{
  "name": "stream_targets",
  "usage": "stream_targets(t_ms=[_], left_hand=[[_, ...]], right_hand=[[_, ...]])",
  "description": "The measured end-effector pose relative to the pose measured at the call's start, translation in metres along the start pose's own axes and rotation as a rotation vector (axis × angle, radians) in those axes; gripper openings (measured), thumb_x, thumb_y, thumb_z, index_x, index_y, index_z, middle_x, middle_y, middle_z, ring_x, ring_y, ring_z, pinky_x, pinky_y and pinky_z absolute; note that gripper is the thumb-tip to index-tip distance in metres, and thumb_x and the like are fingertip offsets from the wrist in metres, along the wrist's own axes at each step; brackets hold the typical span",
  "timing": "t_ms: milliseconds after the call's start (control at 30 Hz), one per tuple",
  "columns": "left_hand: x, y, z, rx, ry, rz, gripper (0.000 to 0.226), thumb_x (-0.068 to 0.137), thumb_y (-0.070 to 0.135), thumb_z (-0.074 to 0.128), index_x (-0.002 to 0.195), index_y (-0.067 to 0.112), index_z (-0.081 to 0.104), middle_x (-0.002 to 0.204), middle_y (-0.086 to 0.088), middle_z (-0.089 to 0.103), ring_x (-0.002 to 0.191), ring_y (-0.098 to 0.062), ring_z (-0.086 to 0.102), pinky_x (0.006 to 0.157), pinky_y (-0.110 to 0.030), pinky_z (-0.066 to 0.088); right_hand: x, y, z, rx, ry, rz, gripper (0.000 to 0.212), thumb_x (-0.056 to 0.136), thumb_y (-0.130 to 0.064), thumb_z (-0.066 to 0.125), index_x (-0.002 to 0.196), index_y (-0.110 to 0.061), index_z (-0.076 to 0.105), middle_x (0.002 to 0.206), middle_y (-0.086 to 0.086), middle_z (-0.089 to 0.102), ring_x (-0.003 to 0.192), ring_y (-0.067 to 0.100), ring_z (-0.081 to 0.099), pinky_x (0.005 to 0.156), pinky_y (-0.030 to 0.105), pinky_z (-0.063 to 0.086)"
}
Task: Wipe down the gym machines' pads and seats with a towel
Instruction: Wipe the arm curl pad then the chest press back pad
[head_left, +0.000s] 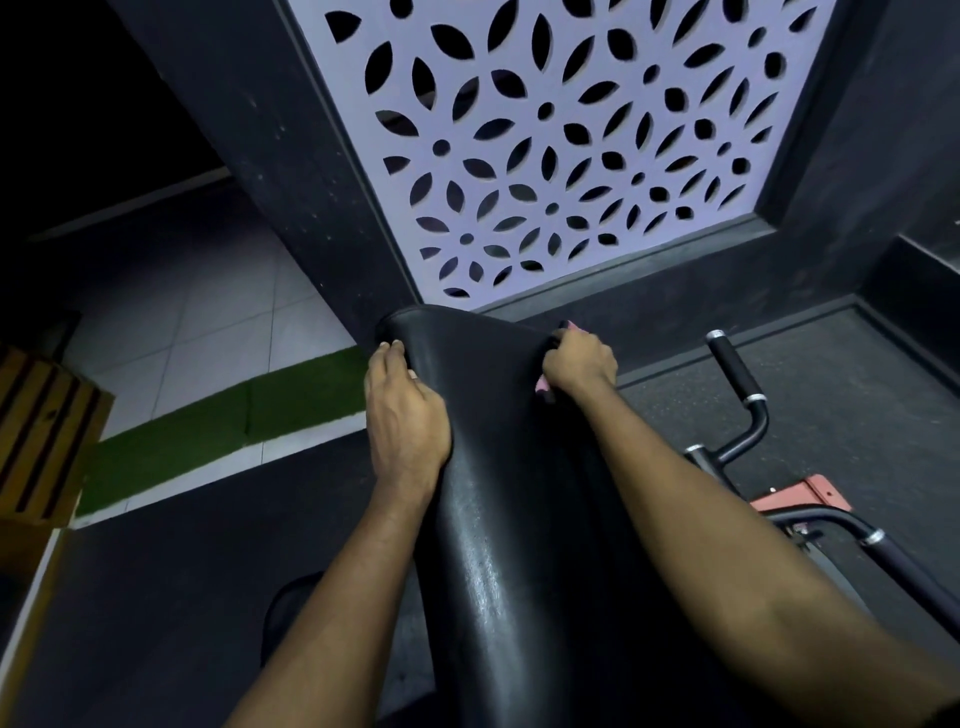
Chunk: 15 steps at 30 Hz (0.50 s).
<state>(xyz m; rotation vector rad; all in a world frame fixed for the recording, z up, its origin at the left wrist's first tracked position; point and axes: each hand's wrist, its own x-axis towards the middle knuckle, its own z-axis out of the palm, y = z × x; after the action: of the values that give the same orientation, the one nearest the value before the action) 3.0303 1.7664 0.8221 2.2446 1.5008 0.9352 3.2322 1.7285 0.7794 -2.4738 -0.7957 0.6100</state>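
Note:
A long black padded backrest (498, 493) of a gym machine runs from the bottom of the view up to its rounded top end near the wall. My left hand (402, 410) grips the pad's left edge near the top, thumb on the front face. My right hand (579, 361) is curled over the pad's right edge near the top, holding a small pink towel (542, 384). Only slivers of the towel show above and below the fingers.
A machine handle (735, 371) with black grip and chrome rings stands right of the pad, with a red frame part (802, 496) below it. A lilac cut-out screen (545, 140) fills the wall ahead. A wooden slatted box (41, 431) and a green turf strip (223, 421) lie left.

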Motion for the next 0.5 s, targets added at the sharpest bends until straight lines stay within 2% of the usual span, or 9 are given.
stream_targets(t_ms=[133,233,333,400,500], left_hand=[[-0.001,0.002,0.000,0.025,-0.008,-0.009,0.046,0.099,0.001,0.037,0.144,-0.001,0.047,0.149,-0.017,0.046,0.141,-0.030,0.041,0.118,-0.040,0.034],[-0.002,0.001,-0.001,0.046,-0.026,-0.010,0.047,0.099,0.001,0.037,0.145,-0.002,0.046,0.149,-0.019,0.046,0.140,-0.032,0.042,0.116,-0.043,0.036],[-0.003,0.000,-0.001,0.053,-0.041,-0.004,0.047,0.100,0.003,0.037,0.146,-0.002,0.044,0.151,-0.019,0.045,0.141,-0.032,0.040,0.116,-0.044,0.036],[-0.004,-0.001,-0.001,0.056,-0.044,0.002,0.047,0.101,0.004,0.037,0.147,-0.001,0.043,0.152,-0.018,0.043,0.143,-0.031,0.039,0.117,-0.043,0.035],[-0.004,-0.003,-0.001,0.058,-0.047,0.006,0.047,0.102,0.004,0.037,0.148,-0.001,0.042,0.153,-0.017,0.043,0.143,-0.030,0.038,0.118,-0.042,0.034]], right_hand=[[-0.066,-0.001,-0.003,0.063,-0.011,-0.181,0.056,0.089,-0.014,0.052,0.140,-0.036,0.060,0.144,0.000,0.059,0.128,0.031,0.056,0.106,0.039,0.045],[-0.123,0.004,-0.006,0.085,-0.023,-0.322,0.058,0.090,-0.023,0.049,0.143,-0.046,0.052,0.159,-0.006,0.042,0.133,0.033,0.051,0.107,0.046,0.043],[-0.139,0.011,0.003,0.153,-0.122,-0.247,0.050,0.099,-0.048,0.043,0.148,-0.057,0.036,0.168,-0.014,0.017,0.149,0.028,0.027,0.114,0.053,0.033],[-0.117,0.012,0.012,0.143,-0.150,-0.167,0.051,0.100,-0.063,0.035,0.150,-0.060,0.028,0.170,-0.013,0.006,0.154,0.031,0.013,0.119,0.059,0.025],[-0.058,0.017,0.028,0.087,-0.178,-0.070,0.056,0.100,-0.058,0.034,0.154,-0.056,0.019,0.171,-0.003,-0.005,0.156,0.036,0.004,0.121,0.063,0.016]])
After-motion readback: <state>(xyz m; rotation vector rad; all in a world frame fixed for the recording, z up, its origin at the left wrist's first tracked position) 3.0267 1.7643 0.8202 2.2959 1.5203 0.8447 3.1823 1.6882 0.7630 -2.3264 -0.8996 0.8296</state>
